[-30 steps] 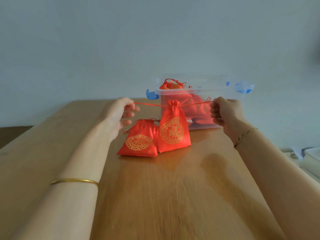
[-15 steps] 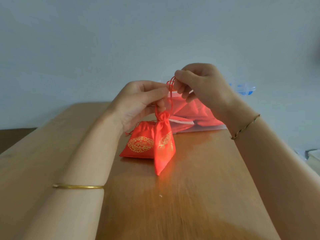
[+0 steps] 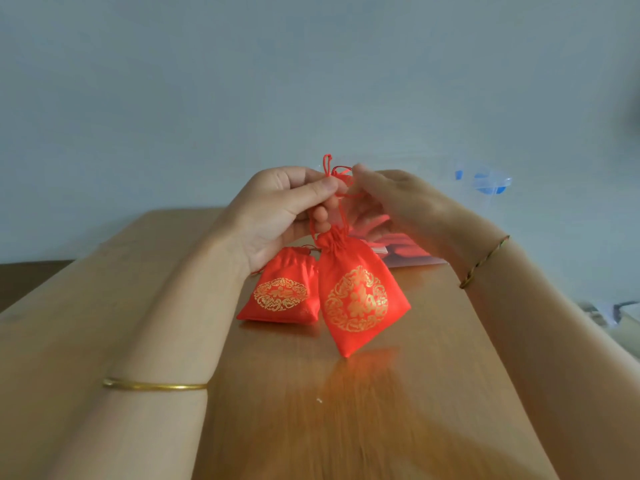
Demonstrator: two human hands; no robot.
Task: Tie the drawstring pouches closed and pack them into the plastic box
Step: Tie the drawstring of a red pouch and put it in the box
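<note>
- Desk (image 3: 346, 427): wooden; near part bare apart from both forearms reaching in.
- Second pouch (image 3: 281, 294): red, gold emblem, lies on the desk just left of the hanging one. Neck looks gathered; knot not visible. Judged still to be tied and packed.
- Held pouch (image 3: 356, 299): hangs tilted by its drawstring (image 3: 341, 211), lowest corner at or just above the desk. Neck cinched shut. Tying appears in progress; packing not yet done.
- Left hand (image 3: 284, 213): raised, thumb and forefinger pinching the cord, loop poking up above them.
- Right hand (image 3: 398, 206): motion-blurred, fingers at the cord ends; exact grip cannot be told.
- Plastic box (image 3: 485, 183): behind the hands, mostly hidden; red inside suggests some pouches are already packed.
</note>
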